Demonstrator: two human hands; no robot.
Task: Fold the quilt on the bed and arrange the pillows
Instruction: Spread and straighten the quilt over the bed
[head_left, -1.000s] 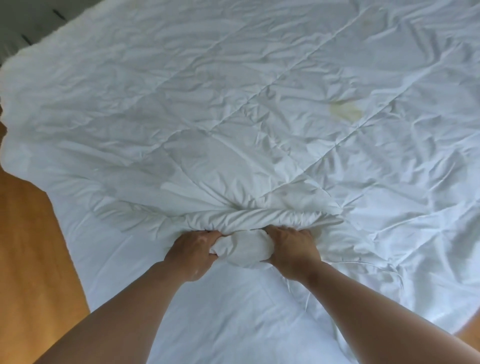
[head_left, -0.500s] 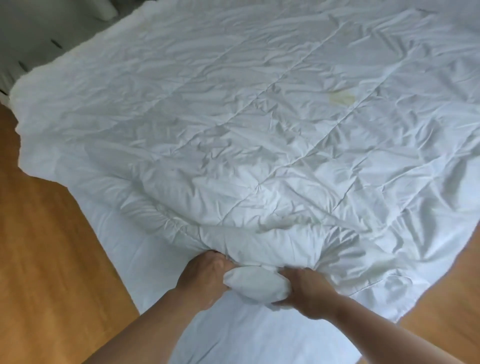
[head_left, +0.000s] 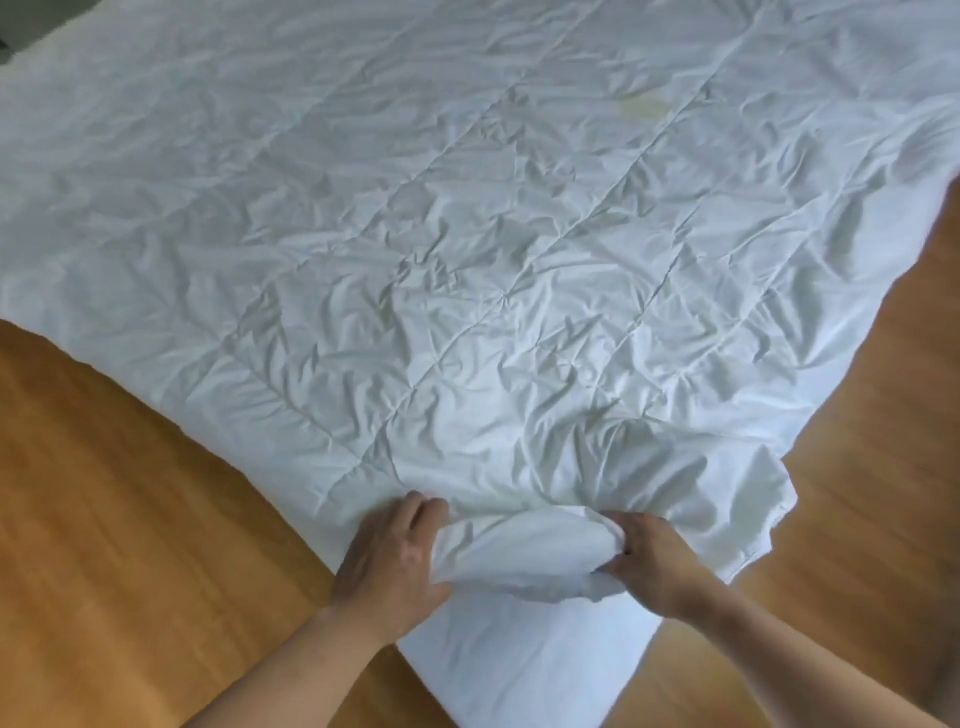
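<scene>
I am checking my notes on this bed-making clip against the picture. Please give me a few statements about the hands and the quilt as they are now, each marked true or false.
1. Both hands hold the near edge of the quilt. True: the left hand and the right hand each have a grip on a bunched roll of its edge.
2. The quilt is already folded into a neat square. False: it lies spread wide and wrinkled over the bed.
3. A yellowish stain marks the quilt's far part. True.
4. Two pillows lie on the quilt. False: no pillow is in view.
5. The floor is grey carpet. False: it looks like orange-brown wood.
</scene>
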